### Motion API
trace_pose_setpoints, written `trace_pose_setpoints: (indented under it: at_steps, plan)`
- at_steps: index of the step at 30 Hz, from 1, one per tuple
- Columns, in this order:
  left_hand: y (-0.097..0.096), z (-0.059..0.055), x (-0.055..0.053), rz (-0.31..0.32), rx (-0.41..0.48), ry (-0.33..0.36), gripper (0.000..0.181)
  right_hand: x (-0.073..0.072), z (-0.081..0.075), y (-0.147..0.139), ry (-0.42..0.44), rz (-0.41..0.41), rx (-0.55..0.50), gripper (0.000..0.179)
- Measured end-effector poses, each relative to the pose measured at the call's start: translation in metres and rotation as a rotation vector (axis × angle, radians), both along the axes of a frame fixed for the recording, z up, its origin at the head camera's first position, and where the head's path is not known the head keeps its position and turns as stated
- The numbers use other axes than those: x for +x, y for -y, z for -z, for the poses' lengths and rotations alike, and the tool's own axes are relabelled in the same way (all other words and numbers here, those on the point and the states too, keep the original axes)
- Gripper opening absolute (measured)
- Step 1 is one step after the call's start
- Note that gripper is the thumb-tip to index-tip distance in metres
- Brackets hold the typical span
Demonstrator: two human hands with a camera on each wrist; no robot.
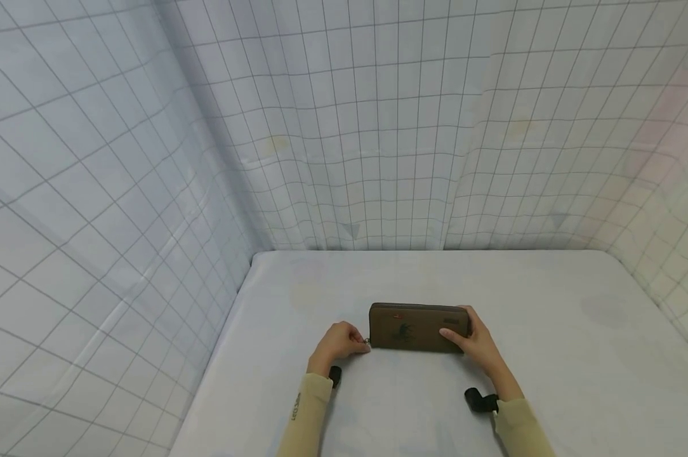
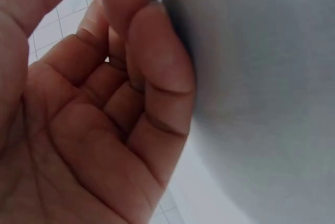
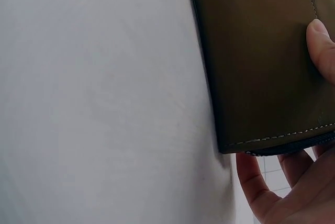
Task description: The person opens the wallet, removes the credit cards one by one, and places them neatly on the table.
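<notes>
A long brown zip wallet (image 1: 421,327) with a dark printed figure stands on its long edge on the white table, its flat face toward me. My right hand (image 1: 475,343) grips its right end, thumb across the front face and the other fingers behind. In the right wrist view the wallet (image 3: 261,67) shows pale stitching and a dark zip along its end. At the lower left corner my left hand (image 1: 341,341) pinches the small metal zip pull (image 1: 367,341). The left wrist view shows the curled fingers (image 2: 162,51) close against the table, with the pull mostly hidden.
The white table (image 1: 298,279) spreads around the wallet on every side. White grid-patterned cloth walls (image 1: 344,139) rise behind it and at both sides. A black wrist camera (image 1: 481,401) sits on the right wrist, another (image 1: 335,377) on the left.
</notes>
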State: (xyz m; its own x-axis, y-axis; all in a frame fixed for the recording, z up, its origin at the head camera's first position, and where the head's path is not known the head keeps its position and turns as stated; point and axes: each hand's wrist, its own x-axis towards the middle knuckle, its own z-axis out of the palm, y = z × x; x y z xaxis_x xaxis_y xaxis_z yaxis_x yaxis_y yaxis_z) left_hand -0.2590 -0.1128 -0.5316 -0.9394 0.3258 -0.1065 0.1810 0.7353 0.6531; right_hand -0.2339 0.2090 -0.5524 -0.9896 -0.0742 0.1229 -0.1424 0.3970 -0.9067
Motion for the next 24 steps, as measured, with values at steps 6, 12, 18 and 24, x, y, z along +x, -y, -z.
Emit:
trace_pose_setpoints:
  at_steps: [6,12,18,24]
  plan:
    - [0.007,0.0,0.004,-0.031,0.043,0.0,0.026,0.001,0.0,-0.001,0.002,-0.005,-0.013,0.058]
    - [0.011,0.003,0.005,-0.06,0.11,0.027,0.031,0.011,-0.018,0.004,0.022,-0.007,-0.027,0.054]
    - [0.011,0.008,0.006,-0.056,0.173,0.052,0.039,0.018,-0.029,0.008,0.018,-0.008,-0.022,0.051]
    - [0.009,0.012,0.008,-0.065,0.281,0.111,0.042,0.007,-0.009,0.0,0.03,-0.006,-0.041,0.053]
